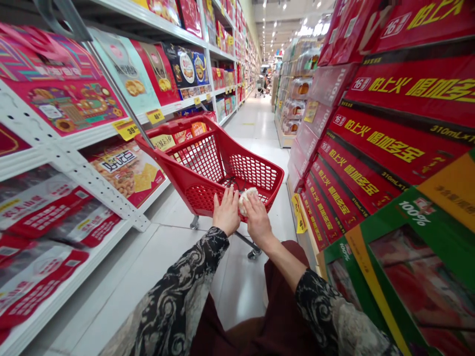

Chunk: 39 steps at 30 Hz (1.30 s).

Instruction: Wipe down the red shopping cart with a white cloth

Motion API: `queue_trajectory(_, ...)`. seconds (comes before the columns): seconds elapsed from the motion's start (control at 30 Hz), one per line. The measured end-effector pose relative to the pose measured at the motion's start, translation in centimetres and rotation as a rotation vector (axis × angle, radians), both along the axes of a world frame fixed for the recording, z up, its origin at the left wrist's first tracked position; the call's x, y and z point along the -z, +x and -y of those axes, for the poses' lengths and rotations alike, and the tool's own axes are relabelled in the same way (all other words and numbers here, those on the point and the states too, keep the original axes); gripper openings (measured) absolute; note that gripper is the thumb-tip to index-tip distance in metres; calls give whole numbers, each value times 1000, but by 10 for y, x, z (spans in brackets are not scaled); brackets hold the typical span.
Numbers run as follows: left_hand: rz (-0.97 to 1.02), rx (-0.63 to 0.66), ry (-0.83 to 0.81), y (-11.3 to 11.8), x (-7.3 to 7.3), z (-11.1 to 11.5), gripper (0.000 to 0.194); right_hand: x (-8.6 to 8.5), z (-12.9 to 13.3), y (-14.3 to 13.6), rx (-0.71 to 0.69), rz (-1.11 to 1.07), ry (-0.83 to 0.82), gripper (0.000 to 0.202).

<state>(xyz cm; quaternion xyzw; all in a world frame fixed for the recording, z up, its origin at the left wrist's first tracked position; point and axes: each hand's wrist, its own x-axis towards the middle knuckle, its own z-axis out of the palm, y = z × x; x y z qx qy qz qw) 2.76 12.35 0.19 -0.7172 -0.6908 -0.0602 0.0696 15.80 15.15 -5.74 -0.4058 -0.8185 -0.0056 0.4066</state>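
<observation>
Gripping cloth [243, 200] in right hand [257, 217], laying outstretched left hand [227, 211] on red cart [178, 173] pointing rightward, lengthwise across aisle [254, 116].

Reaching from lower left with the left arm [181, 289] and lower right with the right arm [287, 262] to the frame's centre. Laying the left hand [227, 210] down with fingers extended; curving the right hand [255, 213] just beside it.
</observation>
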Motion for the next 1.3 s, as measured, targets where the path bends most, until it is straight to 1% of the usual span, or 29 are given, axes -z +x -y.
queue_trajectory(0.07, -2, 29, -1, -1, -1, 1, 69, 3, 2, -3, 4, 21, 34, 47)
queue_trajectory(0.13, 8, 32, 14, -5, 2, 4, 71, 7, 0, 5, 4, 47, 71, 44)
queue_trajectory(0.2, 29, -9, 24, -10, 10, 7, 74, 11, -4, 18, -21, 83, 109, 43)
queue_trajectory(0.3, 52, -59, 3, -15, 26, 12, 75, 14, -8, 33, -76, 163, 158, 40)
queue_trajectory(0.4, 65, -61, -34, -14, 39, 17, 75, 9, -10, 38, -151, 277, 198, 40)
queue_trajectory(0.47, 71, -55, -55, -12, 43, 20, 75, 4, -11, 37, -208, 348, 238, 41)
queue_trajectory(0.57, 78, -48, -85, -7, 45, 25, 75, -1, -13, 37, -289, 436, 299, 41)
queue_trajectory(0.77, 105, -26, -117, -6, 46, 29, 73, 6, -8, 30, -465, 602, 309, 38)
queue_trajectory(0.87, 111, -39, -111, -10, 45, 29, 74, -3, -6, 17, -444, 578, 287, 38)
queue_trajectory(0.97, 119, -105, -97, -17, 44, 31, 75, -19, -11, 1, -384, 518, 286, 40)
queue_trajectory(1.03, 155, -146, -81, -21, 43, 31, 75, -23, -16, -5, -378, 507, 273, 39)
queue_trajectory(1.1, 261, -163, -47, -24, 43, 29, 74, -20, -18, -7, -411, 521, 249, 37)
queue_trajectory(1.17, 486, -141, 2, -26, 42, 25, 72, -14, -15, -6, -448, 515, 229, 35)
queue_trajectory(1.23, 839, -81, 6, -25, 39, 21, 67, -10, -7, -4, -459, 456, 222, 35)
queue_trajectory(1.3, 1239, -16, -86, -22, 36, 17, 58, -10, 1, -2, -436, 372, 227, 38)
